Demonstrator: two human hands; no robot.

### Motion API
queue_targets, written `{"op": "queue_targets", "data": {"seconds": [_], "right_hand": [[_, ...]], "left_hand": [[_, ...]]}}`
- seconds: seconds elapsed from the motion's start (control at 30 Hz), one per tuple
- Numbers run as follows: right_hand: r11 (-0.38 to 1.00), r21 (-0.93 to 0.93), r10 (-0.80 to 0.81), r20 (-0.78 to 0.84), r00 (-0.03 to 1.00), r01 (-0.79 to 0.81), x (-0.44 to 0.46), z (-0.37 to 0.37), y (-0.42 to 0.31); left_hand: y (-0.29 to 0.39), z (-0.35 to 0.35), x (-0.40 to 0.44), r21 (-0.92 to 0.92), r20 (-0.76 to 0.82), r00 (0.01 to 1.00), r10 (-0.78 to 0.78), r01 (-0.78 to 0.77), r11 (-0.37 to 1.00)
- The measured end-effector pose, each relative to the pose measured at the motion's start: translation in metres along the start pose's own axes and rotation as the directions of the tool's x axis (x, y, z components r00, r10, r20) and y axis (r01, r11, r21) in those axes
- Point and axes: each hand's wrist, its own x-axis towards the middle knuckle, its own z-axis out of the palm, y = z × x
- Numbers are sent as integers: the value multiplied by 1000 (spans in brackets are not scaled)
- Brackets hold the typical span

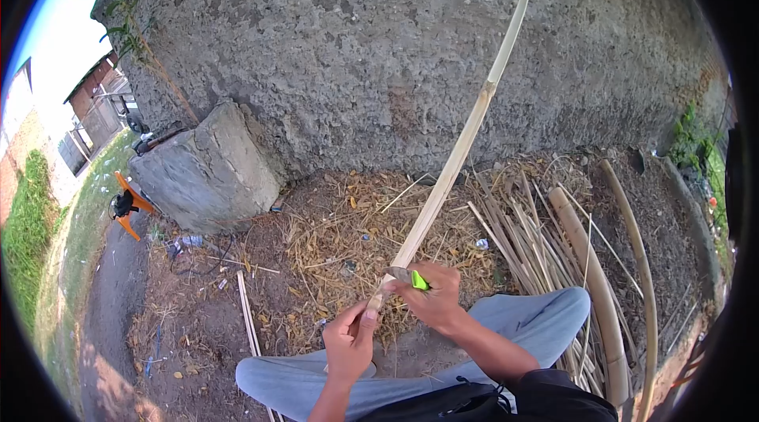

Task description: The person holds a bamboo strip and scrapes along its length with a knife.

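Observation:
A long split bamboo strip (pixel 448 177) rises from between my hands and slants up to the right past the wall. My left hand (pixel 349 347) pinches its lower end between thumb and fingers. My right hand (pixel 433 297) is closed around a knife with a bright green handle (pixel 420 280). The short dark blade lies across the strip, just above my left hand. Part of the knife's handle is hidden in my right fist. Both hands are above my bent legs in grey trousers (pixel 522 323).
Split bamboo strips (pixel 526 240) and thicker bamboo poles (pixel 593 287) lie to the right. Shavings and dry leaves (pixel 332 240) cover the ground before a rough wall (pixel 356 66). A stone block (pixel 209 173) stands left, beside an orange object (pixel 130 204). Thin strips (pixel 248 315) lie left.

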Motion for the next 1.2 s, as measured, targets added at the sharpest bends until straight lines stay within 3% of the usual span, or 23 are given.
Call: {"op": "queue_targets", "data": {"seconds": [0.07,0.13,0.17,0.23,0.33,0.4,0.57,0.63,0.67,0.73,0.77,0.87,1.07,1.2], "right_hand": [[994,27,-104,78,992,102,-16,-11,14],[995,41,-94,132,987,89,-42,-21,35],[999,13,-39,186,982,37,-53,-27,40],[997,-18,80,274,958,-78,-75,-37,49],[995,45,74,233,970,-87,-97,-44,60],[986,-17,163,240,957,-163,-113,-45,67],[934,-181,351,318,881,-307,-133,-46,52],[980,-143,180,362,914,-137,-132,-42,39],[979,-143,187,367,911,-144,-133,-42,34],[980,-184,42,535,844,68,-130,-41,29],[980,-164,-13,518,855,114,-131,-38,31],[962,-208,-54,495,867,179,-134,-37,28],[979,-150,-49,476,878,136,-145,-32,25],[959,-231,-47,439,897,163,-150,-35,20]], "left_hand": [[-3,-11,-12,-36,-7,998,-57,57,998],[-13,-28,-27,-143,126,952,-278,295,945],[-10,-33,-35,-87,140,931,-337,350,933],[-23,-41,-50,-1,125,941,-316,318,948],[-35,-44,-69,114,74,956,-285,275,955],[-39,-47,-81,140,15,933,-359,354,925],[-57,-52,-100,117,63,858,-510,501,858],[-64,-51,-100,86,76,822,-565,559,825],[-66,-50,-100,56,101,802,-588,586,808],[-69,-49,-97,26,126,786,-606,608,794],[-69,-49,-97,12,130,776,-617,621,784],[-67,-49,-97,-13,144,756,-638,646,763],[-61,-44,-99,-57,142,743,-654,666,744],[-61,-43,-102,-82,135,712,-689,701,708]]}}
